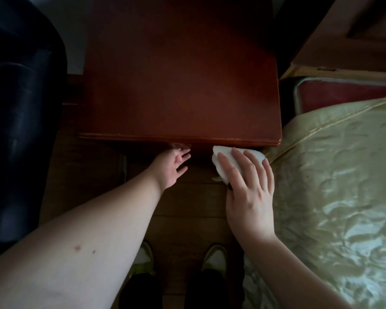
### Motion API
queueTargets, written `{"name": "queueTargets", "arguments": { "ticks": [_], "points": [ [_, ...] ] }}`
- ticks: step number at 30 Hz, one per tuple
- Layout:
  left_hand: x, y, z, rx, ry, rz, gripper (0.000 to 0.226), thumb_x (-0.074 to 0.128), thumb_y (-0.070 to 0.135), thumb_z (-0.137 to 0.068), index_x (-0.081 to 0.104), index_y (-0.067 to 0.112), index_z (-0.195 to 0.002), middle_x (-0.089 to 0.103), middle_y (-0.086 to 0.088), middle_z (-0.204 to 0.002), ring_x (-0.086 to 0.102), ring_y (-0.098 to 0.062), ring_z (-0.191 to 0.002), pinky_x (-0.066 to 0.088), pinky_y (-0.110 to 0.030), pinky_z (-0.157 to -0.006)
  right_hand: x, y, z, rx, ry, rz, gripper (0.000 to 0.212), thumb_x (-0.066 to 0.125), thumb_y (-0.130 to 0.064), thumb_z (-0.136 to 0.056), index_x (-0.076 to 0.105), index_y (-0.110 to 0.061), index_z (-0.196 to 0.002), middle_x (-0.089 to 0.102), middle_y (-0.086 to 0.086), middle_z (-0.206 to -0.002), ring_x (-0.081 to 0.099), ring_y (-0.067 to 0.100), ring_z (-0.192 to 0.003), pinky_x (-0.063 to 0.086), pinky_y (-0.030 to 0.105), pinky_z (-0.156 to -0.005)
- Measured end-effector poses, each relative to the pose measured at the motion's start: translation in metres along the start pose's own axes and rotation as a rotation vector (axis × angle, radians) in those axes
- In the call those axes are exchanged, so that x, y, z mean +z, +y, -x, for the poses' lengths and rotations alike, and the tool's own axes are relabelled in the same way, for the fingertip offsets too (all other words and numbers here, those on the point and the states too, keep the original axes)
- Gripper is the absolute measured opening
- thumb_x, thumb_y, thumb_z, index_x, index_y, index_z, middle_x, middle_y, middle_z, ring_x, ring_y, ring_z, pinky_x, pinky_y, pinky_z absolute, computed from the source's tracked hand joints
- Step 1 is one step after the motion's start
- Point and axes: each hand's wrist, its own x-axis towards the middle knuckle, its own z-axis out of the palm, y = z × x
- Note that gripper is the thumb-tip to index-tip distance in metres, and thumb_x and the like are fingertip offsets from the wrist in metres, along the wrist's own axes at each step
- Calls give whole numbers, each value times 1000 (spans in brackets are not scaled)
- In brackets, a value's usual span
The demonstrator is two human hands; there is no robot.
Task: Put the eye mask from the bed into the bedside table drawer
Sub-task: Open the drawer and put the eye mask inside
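The white eye mask (222, 156) is folded in my right hand (250, 186), with a bit of black strap showing at my thumb. I hold it just below the front right corner of the red-brown bedside table (178, 85). My left hand (173, 166) reaches under the table's front lip, fingers spread and touching the front where the drawer sits. The drawer itself is hidden under the overhanging top, so whether it is open cannot be told. The bed (334, 175), with a shiny pale green cover, lies to the right.
A dark padded chair or bag (20, 108) fills the left side. A cardboard box (348, 36) stands behind the bed's head. My two shoes (214, 257) stand on the wooden floor (187, 204) in front of the table.
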Motion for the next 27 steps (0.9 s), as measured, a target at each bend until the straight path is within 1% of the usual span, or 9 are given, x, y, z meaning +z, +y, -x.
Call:
{"name": "queueTargets", "arguments": {
  "ticks": [2,7,9,12,15,17,21,24,27],
  "points": [
    [-5,-6,-1,6,-3,22,40,28,-10,-81,58,16,-92,61,-2,-126,53,-19,-122,33,-47,-109,2,-1,3,-5,-8,4,60,61,14,-78,59,-13,-132,58,14,-134,49,35,-130,28,55,-113],
    [-6,-8,-4,8,-21,77,42,23,-8,-93,54,15,-108,52,-4,-138,48,-23,-131,35,-45,-108,8,-6,12,-4,-44,7,58,61,12,-80,60,-14,-132,59,13,-134,50,34,-129,32,54,-112],
    [-2,-7,-1,16,-4,73,51,21,-14,-89,49,14,-122,48,-6,-142,47,-23,-131,34,-45,-110,11,-7,14,-4,-62,8,58,61,12,-80,60,-15,-132,58,13,-134,50,34,-129,32,53,-112],
    [5,-5,9,29,-4,77,63,18,-15,-88,33,10,-144,47,-6,-144,48,-24,-131,33,-44,-111,16,-7,15,-3,-78,1,59,59,11,-80,59,-16,-133,58,13,-134,50,34,-129,33,54,-112],
    [9,-4,13,38,3,63,52,19,-8,-96,32,7,-145,47,-8,-144,47,-26,-132,34,-43,-112,19,-7,12,4,-74,-9,57,57,10,-82,59,-16,-133,58,13,-135,49,33,-130,32,54,-112],
    [11,-9,12,18,65,4,47,25,-5,-98,37,4,-142,51,-11,-142,51,-26,-128,37,-42,-111,21,-7,9,3,-62,-12,56,55,9,-83,59,-16,-133,58,13,-135,49,33,-130,31,54,-113],
    [5,-40,15,-25,119,31,53,27,-15,-83,51,9,-123,60,-7,-127,60,-24,-116,44,-43,-103,22,-5,4,2,-52,-30,50,48,2,-88,58,-15,-134,57,13,-136,49,33,-130,30,53,-113],
    [-1,-62,20,-55,138,107,58,29,-15,-80,46,14,-128,61,-8,-126,63,-23,-110,46,-42,-97,24,-5,3,-7,-69,-45,48,41,-5,-90,58,-15,-134,57,13,-135,49,33,-130,32,54,-112],
    [-8,-76,27,-79,186,94,56,31,-15,-79,51,9,-126,64,-8,-120,66,-22,-104,49,-41,-91,28,-6,5,29,-79,-112,48,39,-7,-89,58,-13,-133,59,11,-133,51,32,-127,35,54,-110]
  ]
}}
